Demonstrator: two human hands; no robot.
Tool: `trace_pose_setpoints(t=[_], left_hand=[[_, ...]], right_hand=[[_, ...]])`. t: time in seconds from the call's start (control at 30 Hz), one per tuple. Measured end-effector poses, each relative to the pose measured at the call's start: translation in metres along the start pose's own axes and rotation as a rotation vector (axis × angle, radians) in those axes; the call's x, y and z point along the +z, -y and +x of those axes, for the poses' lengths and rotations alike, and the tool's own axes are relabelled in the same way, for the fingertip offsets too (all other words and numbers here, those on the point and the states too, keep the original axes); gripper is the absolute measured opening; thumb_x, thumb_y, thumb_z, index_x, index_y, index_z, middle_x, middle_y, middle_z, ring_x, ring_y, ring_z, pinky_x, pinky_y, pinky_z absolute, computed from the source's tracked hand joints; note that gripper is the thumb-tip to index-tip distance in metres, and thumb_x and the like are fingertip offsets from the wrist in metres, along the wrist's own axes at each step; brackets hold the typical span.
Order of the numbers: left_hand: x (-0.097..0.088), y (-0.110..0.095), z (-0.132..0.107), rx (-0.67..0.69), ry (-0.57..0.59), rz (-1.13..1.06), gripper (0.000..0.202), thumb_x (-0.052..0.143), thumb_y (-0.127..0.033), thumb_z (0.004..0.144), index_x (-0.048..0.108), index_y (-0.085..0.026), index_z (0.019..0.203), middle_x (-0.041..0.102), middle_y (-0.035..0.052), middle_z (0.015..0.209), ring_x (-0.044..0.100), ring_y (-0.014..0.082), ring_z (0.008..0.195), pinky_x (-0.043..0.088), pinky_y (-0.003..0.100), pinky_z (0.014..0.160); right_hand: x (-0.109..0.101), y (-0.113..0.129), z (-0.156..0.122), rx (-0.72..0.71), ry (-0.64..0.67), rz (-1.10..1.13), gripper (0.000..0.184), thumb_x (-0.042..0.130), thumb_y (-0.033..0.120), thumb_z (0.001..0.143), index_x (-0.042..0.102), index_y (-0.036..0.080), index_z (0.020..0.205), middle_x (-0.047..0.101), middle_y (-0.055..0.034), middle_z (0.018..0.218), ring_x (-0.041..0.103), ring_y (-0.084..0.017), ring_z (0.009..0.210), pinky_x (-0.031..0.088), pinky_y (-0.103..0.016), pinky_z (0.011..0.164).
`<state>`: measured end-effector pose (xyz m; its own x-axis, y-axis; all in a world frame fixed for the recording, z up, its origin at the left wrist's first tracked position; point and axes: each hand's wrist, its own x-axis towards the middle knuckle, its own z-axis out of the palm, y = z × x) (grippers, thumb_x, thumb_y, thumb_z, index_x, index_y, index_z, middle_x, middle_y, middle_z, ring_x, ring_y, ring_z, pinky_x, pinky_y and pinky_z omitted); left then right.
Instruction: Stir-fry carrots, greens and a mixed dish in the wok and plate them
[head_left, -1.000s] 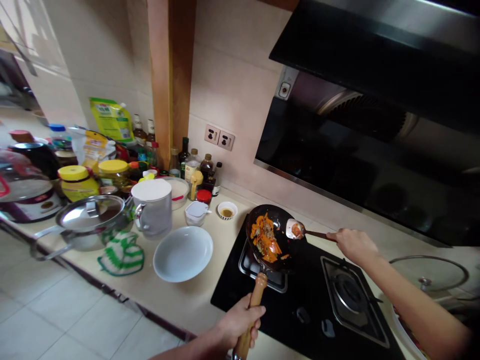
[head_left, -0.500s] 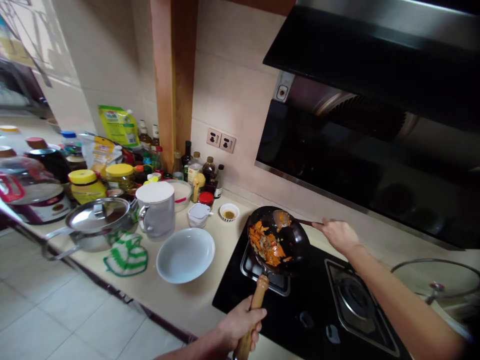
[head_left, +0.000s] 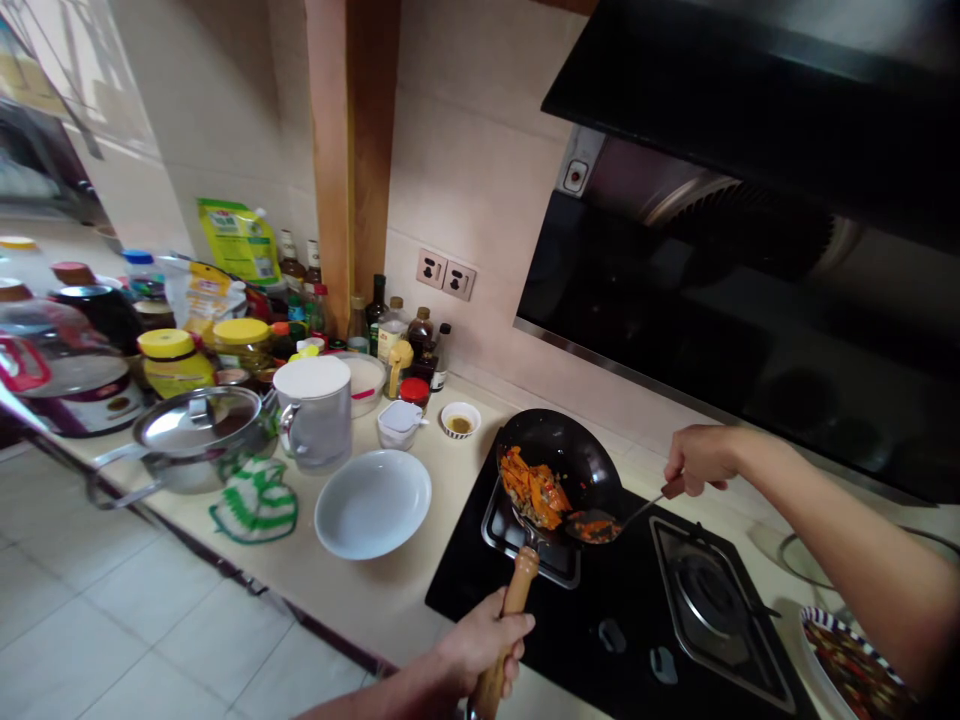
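My left hand [head_left: 491,640] is wrapped round the wooden handle [head_left: 517,590] of a black wok [head_left: 592,465] on the left burner. In the wok lies a heap of orange slices [head_left: 536,490], perhaps carrot, mixed with brownish pieces. My right hand [head_left: 701,460] grips the handle of a spatula [head_left: 596,527], whose blade is at the wok's right front side with some orange food on it. Left of the stove stands a bare white bowl [head_left: 373,505] on the counter.
A small dish [head_left: 460,420] with brownish seasoning sits behind the stove's left corner. A plastic jug [head_left: 315,420], a lidded steel pot [head_left: 199,435], a green-striped cloth [head_left: 256,500] and several bottles crowd the left. At the lower right is a dish of cooked food [head_left: 855,660]; the range hood [head_left: 675,260] hangs above.
My right hand has come down and toward the right with the spatula, whose blade went from the wok's far side to its right front. My left hand keeps hold of the handle.
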<state>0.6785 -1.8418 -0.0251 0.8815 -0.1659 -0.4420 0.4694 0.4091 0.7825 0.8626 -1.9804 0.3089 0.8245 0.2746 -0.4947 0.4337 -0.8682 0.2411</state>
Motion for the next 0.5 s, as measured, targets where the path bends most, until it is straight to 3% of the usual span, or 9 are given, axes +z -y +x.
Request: trace_pose_setpoints(t=[0.1,0.17,0.33,0.5], left_hand=[[0.0,-0.001,0.0,-0.01,0.003,-0.005,0.055,0.068,-0.059,0.061,0.034,-0.024,0.087,0.046,-0.009,0.056,0.038,0.006,0.037,0.033,0.019,0.037],[0.001,-0.001,0.0,-0.013,0.009,-0.014,0.054,0.068,-0.058,0.062,0.034,-0.024,0.088,0.046,-0.0092,0.056,0.038,0.0058,0.037,0.033,0.019,0.037],[0.0,-0.001,-0.001,-0.026,0.0,-0.017,0.049,0.067,-0.053,0.066,0.034,-0.024,0.088,0.045,-0.0096,0.055,0.038,0.0053,0.037,0.034,0.019,0.039],[0.0,-0.002,-0.001,-0.025,0.005,-0.024,0.045,0.066,-0.049,0.069,0.033,-0.024,0.088,0.046,-0.0102,0.055,0.038,0.0051,0.036,0.034,0.018,0.039]], right_hand=[[0.006,0.023,0.004,0.013,0.129,0.036,0.035,0.064,0.013,0.058,0.076,0.018,0.091,0.046,0.0041,0.038,0.037,-0.009,0.036,0.03,-0.022,0.043],[0.013,0.032,0.005,-0.02,0.132,0.069,0.038,0.059,0.017,0.066,0.073,0.02,0.101,0.042,0.0055,0.037,0.035,-0.008,0.037,0.028,-0.021,0.043],[0.02,0.011,0.0,-0.099,0.052,0.223,0.028,0.052,0.024,0.077,0.071,0.02,0.098,0.039,0.0054,0.041,0.031,-0.007,0.038,0.023,-0.02,0.039],[0.013,0.004,-0.016,-0.044,0.163,0.238,0.028,0.057,0.028,0.077,0.071,0.02,0.1,0.041,0.0054,0.038,0.025,-0.006,0.031,0.016,-0.019,0.032]])
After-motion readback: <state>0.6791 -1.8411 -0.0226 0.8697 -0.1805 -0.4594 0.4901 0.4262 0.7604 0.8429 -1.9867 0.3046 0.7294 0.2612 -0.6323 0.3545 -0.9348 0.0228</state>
